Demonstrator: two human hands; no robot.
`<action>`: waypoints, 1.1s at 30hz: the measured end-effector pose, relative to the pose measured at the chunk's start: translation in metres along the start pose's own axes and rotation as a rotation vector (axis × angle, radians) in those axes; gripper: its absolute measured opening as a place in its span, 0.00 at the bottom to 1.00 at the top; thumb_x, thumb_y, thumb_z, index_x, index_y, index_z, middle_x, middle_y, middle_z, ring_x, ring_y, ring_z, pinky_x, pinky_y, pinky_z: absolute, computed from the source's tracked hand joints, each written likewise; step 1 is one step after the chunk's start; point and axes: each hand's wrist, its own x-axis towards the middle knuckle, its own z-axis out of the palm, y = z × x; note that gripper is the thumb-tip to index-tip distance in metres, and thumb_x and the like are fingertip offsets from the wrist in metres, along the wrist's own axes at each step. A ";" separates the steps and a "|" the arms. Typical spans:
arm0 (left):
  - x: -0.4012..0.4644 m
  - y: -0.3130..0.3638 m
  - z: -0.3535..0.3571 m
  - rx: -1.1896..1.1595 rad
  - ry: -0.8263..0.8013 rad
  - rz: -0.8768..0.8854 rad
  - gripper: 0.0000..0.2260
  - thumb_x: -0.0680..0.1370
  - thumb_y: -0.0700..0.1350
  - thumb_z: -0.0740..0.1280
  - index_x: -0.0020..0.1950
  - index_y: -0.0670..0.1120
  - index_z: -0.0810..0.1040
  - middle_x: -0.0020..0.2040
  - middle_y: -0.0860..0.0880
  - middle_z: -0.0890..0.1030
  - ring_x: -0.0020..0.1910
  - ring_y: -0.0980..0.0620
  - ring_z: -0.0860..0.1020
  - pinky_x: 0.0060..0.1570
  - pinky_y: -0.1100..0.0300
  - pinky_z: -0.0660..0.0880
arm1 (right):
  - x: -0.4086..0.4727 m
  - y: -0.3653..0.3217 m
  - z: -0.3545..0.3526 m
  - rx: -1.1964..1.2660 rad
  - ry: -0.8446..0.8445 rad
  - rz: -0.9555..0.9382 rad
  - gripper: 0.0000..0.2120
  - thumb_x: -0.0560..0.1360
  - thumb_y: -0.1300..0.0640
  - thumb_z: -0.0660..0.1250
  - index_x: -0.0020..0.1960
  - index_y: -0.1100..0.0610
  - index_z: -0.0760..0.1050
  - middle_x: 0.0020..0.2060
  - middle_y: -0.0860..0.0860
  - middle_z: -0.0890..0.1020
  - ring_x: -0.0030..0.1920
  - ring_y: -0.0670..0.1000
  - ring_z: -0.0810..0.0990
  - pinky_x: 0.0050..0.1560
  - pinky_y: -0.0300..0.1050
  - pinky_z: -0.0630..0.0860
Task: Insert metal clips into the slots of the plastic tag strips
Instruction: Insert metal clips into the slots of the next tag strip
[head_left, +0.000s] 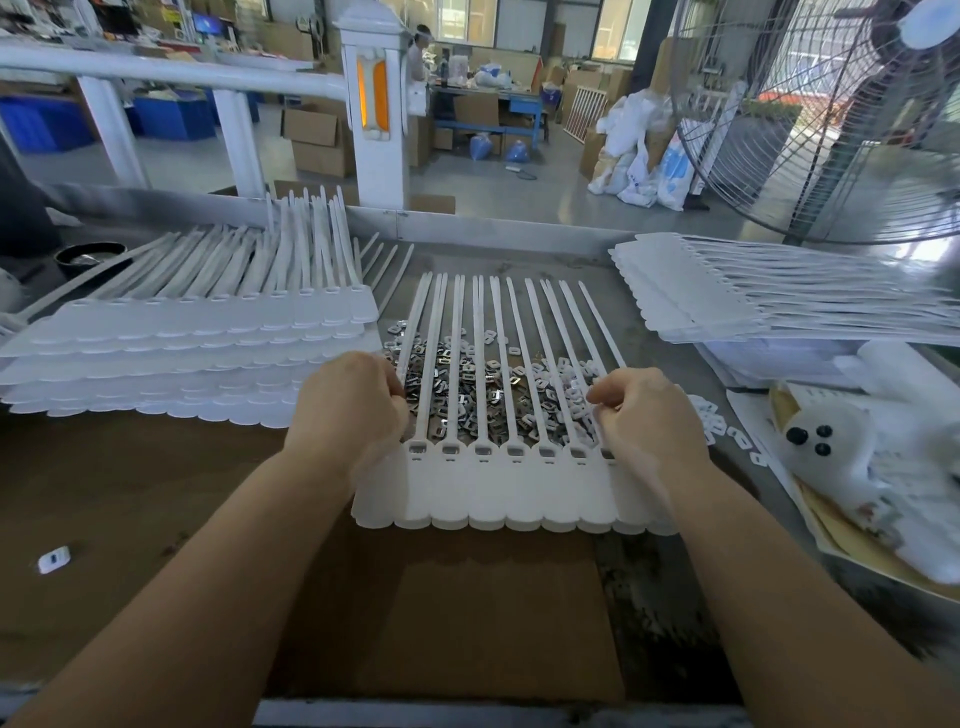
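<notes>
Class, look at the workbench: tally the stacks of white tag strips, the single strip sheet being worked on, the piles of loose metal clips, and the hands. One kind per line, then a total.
Stacks of tag strips: 2, left stack and right stack
Strip sheet in work: 1
Pile of metal clips: 1
Hands: 2, left hand and right hand
Total: 6

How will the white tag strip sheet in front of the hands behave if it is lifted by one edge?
The tag strip sheet would probably sag: it is thin, flat plastic. Its long tails look narrow and separate, so they likely flop and may drag the loose metal clips lying under them. It seems light for its area.
</notes>
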 end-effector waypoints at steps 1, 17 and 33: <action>0.001 -0.002 -0.001 0.027 -0.004 -0.003 0.08 0.72 0.37 0.64 0.43 0.45 0.82 0.39 0.47 0.81 0.38 0.48 0.78 0.39 0.59 0.74 | 0.001 0.000 0.000 -0.010 -0.018 -0.011 0.11 0.77 0.62 0.62 0.54 0.54 0.80 0.51 0.52 0.82 0.51 0.52 0.79 0.54 0.47 0.75; 0.012 -0.018 -0.011 0.242 -0.114 -0.083 0.07 0.74 0.39 0.67 0.49 0.48 0.81 0.44 0.47 0.81 0.44 0.46 0.76 0.44 0.56 0.73 | 0.004 -0.004 0.012 -0.157 -0.024 -0.069 0.11 0.75 0.64 0.65 0.51 0.52 0.82 0.51 0.53 0.81 0.44 0.53 0.80 0.50 0.50 0.78; -0.015 0.037 0.035 -0.030 -0.210 0.323 0.10 0.78 0.44 0.63 0.56 0.50 0.80 0.54 0.52 0.76 0.54 0.52 0.73 0.54 0.59 0.71 | 0.002 -0.004 0.011 -0.025 0.071 -0.063 0.09 0.75 0.60 0.64 0.50 0.52 0.81 0.50 0.52 0.76 0.48 0.52 0.75 0.50 0.44 0.71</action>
